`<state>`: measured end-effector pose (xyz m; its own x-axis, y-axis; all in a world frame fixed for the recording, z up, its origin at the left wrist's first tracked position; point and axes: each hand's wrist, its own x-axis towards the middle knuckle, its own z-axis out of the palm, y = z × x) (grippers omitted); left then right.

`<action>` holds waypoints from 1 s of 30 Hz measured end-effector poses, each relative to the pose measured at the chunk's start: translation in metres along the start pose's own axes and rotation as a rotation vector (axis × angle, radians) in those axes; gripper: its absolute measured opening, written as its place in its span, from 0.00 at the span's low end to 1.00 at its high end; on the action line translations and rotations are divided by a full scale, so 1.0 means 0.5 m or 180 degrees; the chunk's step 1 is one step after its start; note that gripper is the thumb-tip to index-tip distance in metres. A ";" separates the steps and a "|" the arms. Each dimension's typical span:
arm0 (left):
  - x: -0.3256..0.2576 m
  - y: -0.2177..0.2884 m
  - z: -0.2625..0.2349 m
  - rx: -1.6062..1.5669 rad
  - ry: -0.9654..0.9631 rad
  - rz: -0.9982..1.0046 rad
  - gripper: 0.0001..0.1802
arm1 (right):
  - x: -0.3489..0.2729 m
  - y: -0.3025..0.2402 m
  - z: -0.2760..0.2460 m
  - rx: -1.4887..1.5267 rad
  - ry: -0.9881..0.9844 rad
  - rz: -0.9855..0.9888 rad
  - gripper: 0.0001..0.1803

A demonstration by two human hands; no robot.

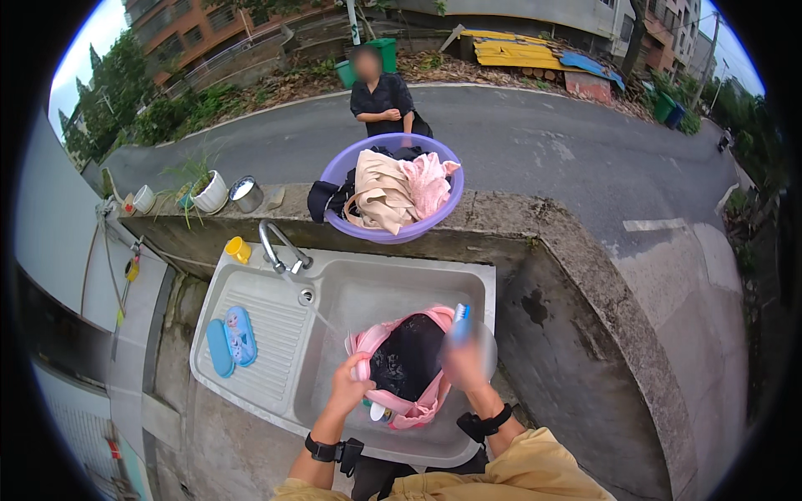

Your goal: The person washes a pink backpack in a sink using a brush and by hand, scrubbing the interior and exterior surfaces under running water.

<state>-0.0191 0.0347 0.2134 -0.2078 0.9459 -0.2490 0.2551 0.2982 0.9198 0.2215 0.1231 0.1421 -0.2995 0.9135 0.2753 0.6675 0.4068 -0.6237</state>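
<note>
A pink bag (424, 402) stands with its mouth spread wide in the sink basin (351, 292), its dark inside wet. At the bag's left rim, my left hand (347, 387) is closed on the pink edge. My right hand (465, 361) is over the bag's right side, smeared by motion, and grips a blue brush (461, 312) with pale bristles. A thin stream of water runs from the metal faucet (284, 249) toward the bag's left rim. Something white and rounded (379, 412) shows at the bag's near left side, its kind unclear.
A blue pencil case (241, 336) lies unfolded on the ribbed drainboard (271, 302), with a yellow cup (238, 250) behind it. On the concrete wall (576, 250) rest a purple basin (455, 200) of clothes, a metal can (246, 195) and potted plants (210, 194). A person (384, 100) stands beyond.
</note>
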 end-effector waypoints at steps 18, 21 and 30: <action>-0.032 -0.087 0.038 -0.0057 -0.0425 0.0217 0.18 | -0.001 -0.157 0.068 0.3445 -0.2725 0.0891 0.12; -0.034 -0.148 0.003 0.0137 -0.0089 -0.0661 0.17 | -0.002 -0.138 0.092 0.3917 -0.1976 0.2064 0.12; -0.034 -0.050 0.053 -0.1271 -0.0146 -0.0665 0.11 | -0.124 0.056 0.210 0.2314 -0.0387 0.4307 0.06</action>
<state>0.0029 0.0148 0.1866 -0.1717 0.8780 -0.4467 -0.1739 0.4193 0.8910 0.1872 0.0774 0.0307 0.1604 0.5655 -0.8090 0.0219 -0.8214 -0.5699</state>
